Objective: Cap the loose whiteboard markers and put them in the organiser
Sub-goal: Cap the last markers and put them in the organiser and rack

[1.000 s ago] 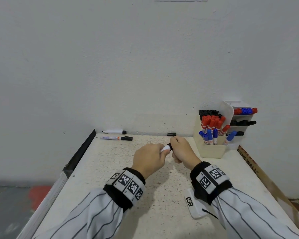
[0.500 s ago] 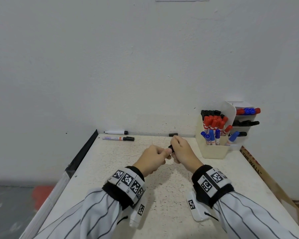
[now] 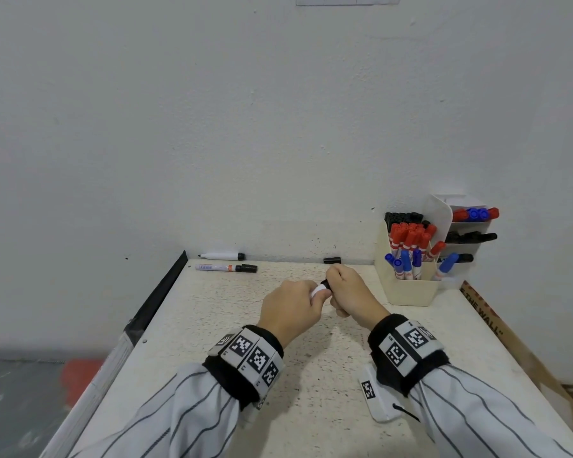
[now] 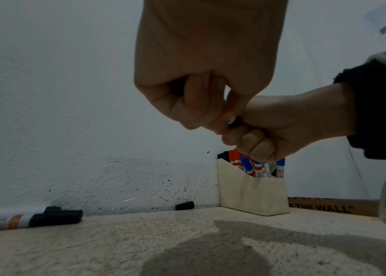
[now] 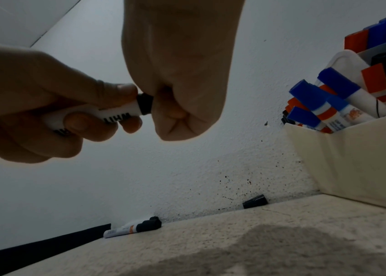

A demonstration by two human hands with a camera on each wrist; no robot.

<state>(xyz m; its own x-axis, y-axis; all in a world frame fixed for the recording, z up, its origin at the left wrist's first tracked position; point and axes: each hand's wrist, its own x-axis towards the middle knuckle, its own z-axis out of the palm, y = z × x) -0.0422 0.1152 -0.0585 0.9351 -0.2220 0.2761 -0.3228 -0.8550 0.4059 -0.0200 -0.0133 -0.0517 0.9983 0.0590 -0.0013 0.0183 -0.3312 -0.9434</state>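
- The person's left hand is gripping a white-barrelled whiteboard marker with black lettering, its fingers curled round the barrel and the thumb lying along the top.
- The right hand is closing round the marker's black end — its fingers are clamped on that dark cap piece, with most of the piece hidden inside the fist.
- Both hands are meeting above the middle of the speckled cream surface, held up off it and casting a shadow below.
- The cream plastic organiser is standing at the far right of the surface against the white wall, packed with upright markers wearing red, blue and black caps.
- Behind it a white tiered holder is showing more capped markers lying on their sides — red and blue on top, black below.
- A loose black cap is lying by the wall, just left of the organiser.
- At the far left edge two more markers are lying near each other: a white marker with an orange band and a black cap, and, nearer the wall, a white marker with its tip bare.
- Striped sleeves and black wristbands with square-patterned tags are showing on both arms.
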